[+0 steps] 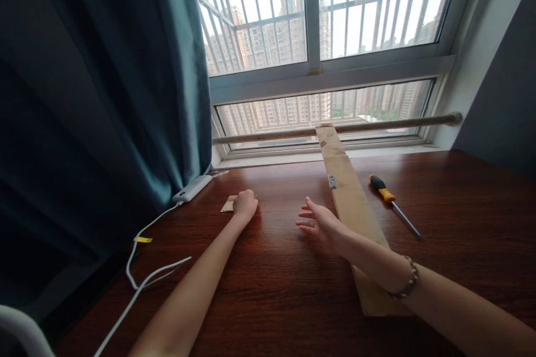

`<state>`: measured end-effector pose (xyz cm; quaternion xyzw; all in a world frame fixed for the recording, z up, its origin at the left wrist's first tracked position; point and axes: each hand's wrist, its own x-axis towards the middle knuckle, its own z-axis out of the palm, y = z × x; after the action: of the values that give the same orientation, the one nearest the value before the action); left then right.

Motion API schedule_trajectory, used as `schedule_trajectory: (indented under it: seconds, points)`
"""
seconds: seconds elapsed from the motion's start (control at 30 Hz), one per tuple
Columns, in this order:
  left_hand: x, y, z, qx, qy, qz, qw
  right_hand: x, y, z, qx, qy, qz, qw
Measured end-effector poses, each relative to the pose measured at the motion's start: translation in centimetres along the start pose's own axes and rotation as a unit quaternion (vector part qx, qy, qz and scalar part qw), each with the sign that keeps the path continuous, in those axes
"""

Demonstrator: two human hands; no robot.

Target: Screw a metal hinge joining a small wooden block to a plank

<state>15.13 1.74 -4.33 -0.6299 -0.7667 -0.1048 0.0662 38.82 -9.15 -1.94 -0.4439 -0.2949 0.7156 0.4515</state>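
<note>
My left hand (246, 204) is closed at the right edge of a small torn piece of cardboard (228, 204) on the table. A tiny tip shows beside its fingers, too small to name. Over the table, my right hand (317, 220) is open with its fingers spread, holding nothing. Its forearm crosses above a long wooden board (355, 195), whose far end reaches the window rail. A small metal hinge or bracket (332, 181) sits at the board's left edge. Right of the board lies a screwdriver (387, 194) with a black and yellow handle.
A white power strip (192, 188) with a white cable (129, 268) lies at the left, by the blue curtain (176, 95). Behind the brown table (276, 290), a round rail (268, 135) runs before the barred window. A white curved object (25, 326) shows at the lower left.
</note>
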Motion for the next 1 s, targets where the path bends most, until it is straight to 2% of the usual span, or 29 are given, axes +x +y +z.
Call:
schedule_trajectory:
  seconds: [0.37, 0.87, 1.0]
  points:
    - [0.3, -2.0, 0.6, 0.014, 0.013, -0.006, 1.000, 0.1, 0.2, -0.2, -0.030, -0.017, -0.008, 0.999]
    - [0.1, -2.0, 0.5, 0.016, 0.010, -0.018, 1.000, 0.7, 0.7, -0.7, -0.048, -0.017, -0.031, 0.998]
    - [0.0, -2.4, 0.5, 0.034, 0.055, -0.018, 0.998, 0.5, 0.6, -0.7, -0.049, -0.025, -0.034, 0.998]
